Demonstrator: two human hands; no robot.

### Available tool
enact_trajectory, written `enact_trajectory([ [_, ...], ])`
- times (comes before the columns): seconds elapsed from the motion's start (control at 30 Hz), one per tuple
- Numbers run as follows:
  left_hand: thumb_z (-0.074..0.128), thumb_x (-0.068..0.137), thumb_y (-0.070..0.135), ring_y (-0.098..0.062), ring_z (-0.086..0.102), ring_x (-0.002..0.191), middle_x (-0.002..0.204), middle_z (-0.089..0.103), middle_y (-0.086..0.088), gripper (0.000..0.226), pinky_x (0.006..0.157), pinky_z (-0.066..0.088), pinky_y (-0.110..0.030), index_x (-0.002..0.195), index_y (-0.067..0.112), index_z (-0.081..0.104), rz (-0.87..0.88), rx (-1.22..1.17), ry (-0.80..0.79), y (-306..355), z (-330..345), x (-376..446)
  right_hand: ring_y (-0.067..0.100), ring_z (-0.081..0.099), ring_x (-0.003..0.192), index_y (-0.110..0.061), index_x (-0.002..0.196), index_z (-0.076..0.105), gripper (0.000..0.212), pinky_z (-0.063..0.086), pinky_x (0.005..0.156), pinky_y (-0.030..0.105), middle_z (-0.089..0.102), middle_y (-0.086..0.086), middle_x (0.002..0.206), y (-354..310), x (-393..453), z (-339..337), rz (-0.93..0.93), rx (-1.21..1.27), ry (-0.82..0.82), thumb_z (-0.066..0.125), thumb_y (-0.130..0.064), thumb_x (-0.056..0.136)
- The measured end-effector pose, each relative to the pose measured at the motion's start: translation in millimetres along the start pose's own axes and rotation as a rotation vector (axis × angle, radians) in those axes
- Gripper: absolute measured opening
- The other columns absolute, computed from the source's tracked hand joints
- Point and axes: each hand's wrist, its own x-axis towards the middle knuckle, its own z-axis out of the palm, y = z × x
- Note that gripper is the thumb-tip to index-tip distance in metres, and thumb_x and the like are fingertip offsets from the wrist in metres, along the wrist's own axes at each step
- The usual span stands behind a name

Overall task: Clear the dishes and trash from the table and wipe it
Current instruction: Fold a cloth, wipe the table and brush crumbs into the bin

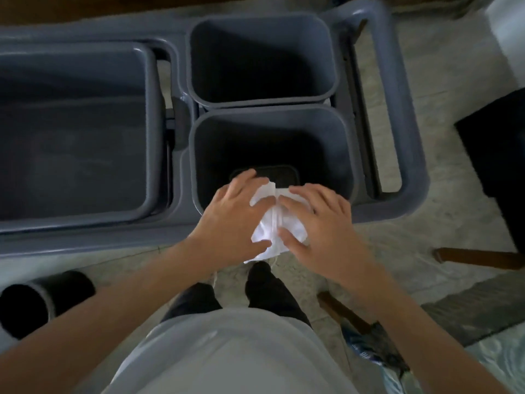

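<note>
I stand at a grey plastic bussing cart (pixel 409 115). Both my hands hold a crumpled white paper napkin (pixel 268 223) over the near rim of the nearer grey bin (pixel 345 155). My left hand (pixel 233 217) grips the napkin's left side, thumb below and fingers above. My right hand (pixel 321 220) grips its right side the same way. The bin is dark inside, with a dark square shape at its bottom. A second grey bin (pixel 329 58) stands just behind it.
A large grey tub (pixel 150 132) fills the cart's left part. A dark cylinder (pixel 42 300) lies at the lower left. Wooden chair legs (pixel 480 258) and a dark table corner (pixel 500 143) are at the right. The floor is pale stone.
</note>
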Motion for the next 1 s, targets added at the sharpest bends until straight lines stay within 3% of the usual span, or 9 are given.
enact_trajectory([
  [0.13,0.066,0.083,0.068,-0.015,0.034,0.148,0.161,0.036,0.006,0.1,0.125,0.014,-0.047,0.159,0.021,0.023,-0.096,0.122,-0.271,10,10,5,0.021,0.059,0.13,-0.014,0.144,0.056,0.09,0.033,0.117,0.04,0.063,0.001,0.141,5,8,6,-0.148,-0.065,-0.186,0.063,-0.075,0.077],
  [0.27,0.095,0.057,0.04,-0.022,0.071,0.107,0.118,0.072,-0.001,0.085,0.111,0.043,-0.056,0.131,0.014,0.06,-0.085,0.162,-0.032,10,31,-1,0.023,0.064,0.123,-0.014,0.144,0.056,0.097,0.044,0.113,0.044,0.067,0.003,0.135,10,17,16,-0.171,-0.141,-0.247,0.082,-0.067,0.067],
  [0.37,0.093,0.06,0.023,-0.021,0.073,0.088,0.096,0.073,0.001,0.062,0.109,0.044,-0.058,0.114,0.017,0.065,-0.099,0.158,0.061,10,42,-1,0.022,0.07,0.112,-0.012,0.137,0.062,0.08,0.051,0.106,0.044,0.073,0.004,0.123,10,21,17,-0.178,-0.165,-0.202,0.092,-0.041,0.069],
  [0.5,0.089,0.068,0.02,-0.019,0.07,0.083,0.089,0.07,0.003,0.051,0.113,0.039,-0.06,0.112,0.019,0.063,-0.11,0.171,0.161,9,52,0,0.02,0.074,0.101,-0.012,0.129,0.066,0.069,0.056,0.097,0.039,0.076,0.003,0.114,14,21,20,-0.219,-0.125,-0.141,0.092,-0.037,0.07],
  [0.57,0.087,0.069,0.023,-0.021,0.07,0.098,0.098,0.07,0.002,0.055,0.116,0.034,-0.061,0.118,0.018,0.061,-0.116,0.182,0.169,10,55,-1,0.019,0.073,0.103,-0.012,0.133,0.064,0.075,0.054,0.1,0.042,0.076,0.003,0.116,18,23,21,-0.23,-0.123,-0.13,0.091,-0.042,0.07],
  [0.67,0.089,0.066,0.041,-0.028,0.047,0.141,0.138,0.06,-0.004,0.088,0.118,0.028,-0.063,0.141,0.014,0.05,-0.17,0.161,0.154,17,48,-11,0.021,0.067,0.12,-0.012,0.145,0.055,0.094,0.045,0.111,0.049,0.069,0.005,0.133,15,25,11,-0.247,-0.122,-0.123,0.085,-0.062,0.07],
  [0.73,0.08,0.073,0.059,-0.029,0.027,0.153,0.157,0.043,-0.005,0.099,0.121,0.023,-0.062,0.152,0.018,0.038,-0.218,0.129,0.186,18,38,-26,0.023,0.056,0.137,-0.016,0.154,0.045,0.103,0.04,0.116,0.053,0.058,0.006,0.149,6,25,1,-0.282,-0.098,-0.099,0.074,-0.075,0.075],
  [0.87,0.049,0.082,0.076,-0.026,-0.005,0.158,0.171,0.009,-0.004,0.092,0.124,0.01,-0.061,0.16,0.034,0.023,-0.274,0.11,0.339,12,7,-76,0.02,0.028,0.155,-0.033,0.163,0.024,0.105,0.025,0.123,0.049,0.029,-0.001,0.169,-29,25,-24,-0.345,-0.01,-0.066,0.05,-0.091,0.079],
  [1.0,0.052,0.076,0.087,-0.027,-0.016,0.157,0.172,-0.008,-0.001,0.104,0.123,0.001,-0.064,0.161,0.043,0.011,-0.489,0.141,0.432,8,-12,-153,0.022,0.013,0.159,-0.038,0.163,0.018,0.107,0.021,0.123,0.053,0.016,-0.003,0.172,-84,18,-33,-0.477,0.028,-0.028,0.053,-0.091,0.078],
])
